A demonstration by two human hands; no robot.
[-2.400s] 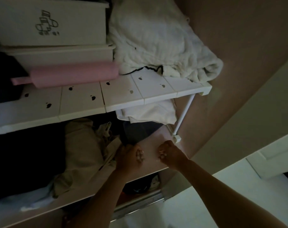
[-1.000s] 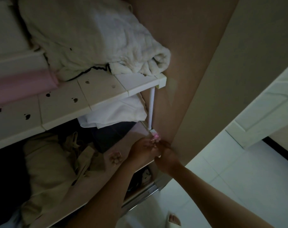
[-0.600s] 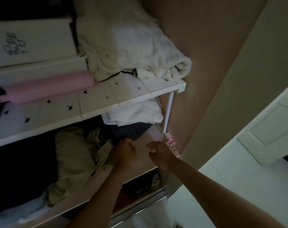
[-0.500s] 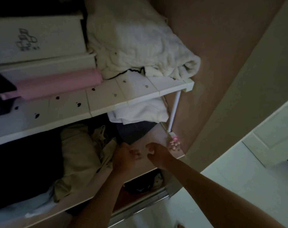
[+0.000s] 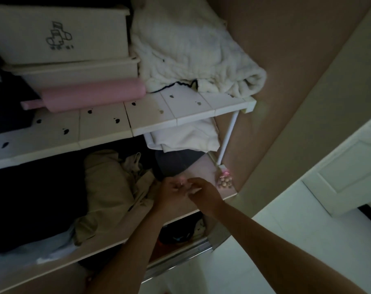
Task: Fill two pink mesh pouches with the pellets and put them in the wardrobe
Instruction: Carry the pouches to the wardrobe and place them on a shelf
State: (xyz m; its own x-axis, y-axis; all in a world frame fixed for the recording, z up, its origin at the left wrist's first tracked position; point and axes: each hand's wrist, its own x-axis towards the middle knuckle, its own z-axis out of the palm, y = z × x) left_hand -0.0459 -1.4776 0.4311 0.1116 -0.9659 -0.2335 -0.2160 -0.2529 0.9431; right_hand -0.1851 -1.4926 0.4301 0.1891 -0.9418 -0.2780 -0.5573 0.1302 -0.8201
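Pink pouch (image 5: 224, 181) lies by the shelf post (image 5: 227, 135) — left hand (image 5: 169, 193) pinches second pouch (image 5: 181, 182), right hand (image 5: 204, 197) grip unclear

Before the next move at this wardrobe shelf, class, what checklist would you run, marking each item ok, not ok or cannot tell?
1. First pink mesh pouch lying on the wardrobe shelf beside the white rack leg: ok.
2. Pellets showing inside it: ok.
3. Second pouch set on the shelf: not ok; the left hand pinches it.
4. Second pouch filled: cannot tell, only a pink glimpse shows.
5. Right hand gripping it: cannot tell.
6. Bare shelf between the hands and the first pouch: ok.
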